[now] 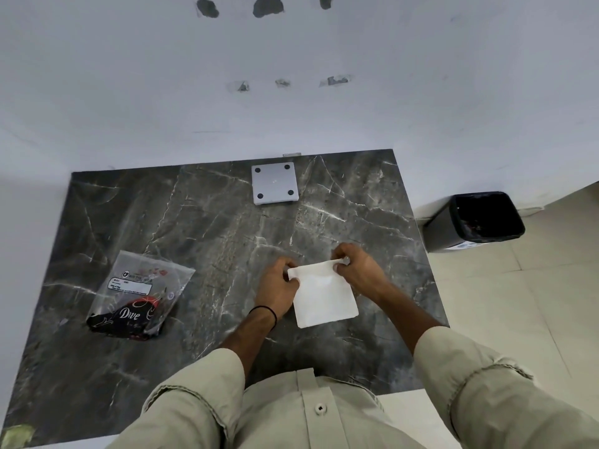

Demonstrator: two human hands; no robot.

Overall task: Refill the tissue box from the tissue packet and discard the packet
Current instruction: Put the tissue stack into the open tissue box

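Currently your left hand [277, 281] and right hand [356, 267] pinch the tissue stack's [324, 294] far edge, fingers closed on it, over the marble surface [207, 228]. Risk: loose sheets fan out before reaching the upturned tissue box [275, 183]. Empty packet [139, 296] lies left, bin [476, 220] right.

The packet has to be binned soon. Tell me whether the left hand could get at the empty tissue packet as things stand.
Probably yes, once it lets go. The left hand is pinching a corner of the tissue stack, so it is busy. The tissue packet lies to its left on the marble table, with bare tabletop between them.
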